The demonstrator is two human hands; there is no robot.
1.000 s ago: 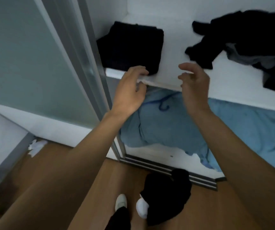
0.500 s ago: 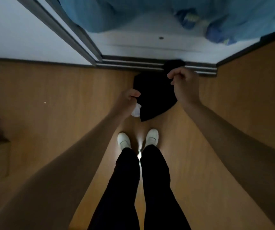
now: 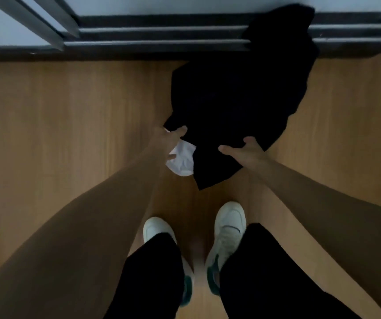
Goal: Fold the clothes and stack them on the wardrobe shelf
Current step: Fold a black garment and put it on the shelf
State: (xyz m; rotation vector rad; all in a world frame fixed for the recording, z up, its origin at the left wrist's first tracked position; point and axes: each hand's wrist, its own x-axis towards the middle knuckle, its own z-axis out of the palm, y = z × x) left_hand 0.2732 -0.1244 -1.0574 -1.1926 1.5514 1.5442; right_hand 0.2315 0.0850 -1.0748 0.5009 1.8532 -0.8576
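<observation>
A black garment (image 3: pixel 235 104) lies crumpled on the wooden floor, its top end draped over the wardrobe's sliding-door track. A white patch of cloth (image 3: pixel 182 161) shows at its lower left edge. My left hand (image 3: pixel 169 140) reaches down to the garment's left corner, fingers touching the black and white fabric; whether it grips is unclear. My right hand (image 3: pixel 244 151) rests on the garment's lower middle with thumb and fingers spread. The wardrobe shelf is out of view.
The dark door track (image 3: pixel 162 42) runs across the top, with a grey door frame (image 3: pixel 47 26) at upper left. My two white shoes (image 3: pixel 228 226) and black trouser legs (image 3: pixel 152 272) stand just below the garment on the wooden floor (image 3: pixel 58 123).
The view dropped from the shelf to the floor. Both hands came down to the black garment; the right hand moved from its top end to its lower middle.
</observation>
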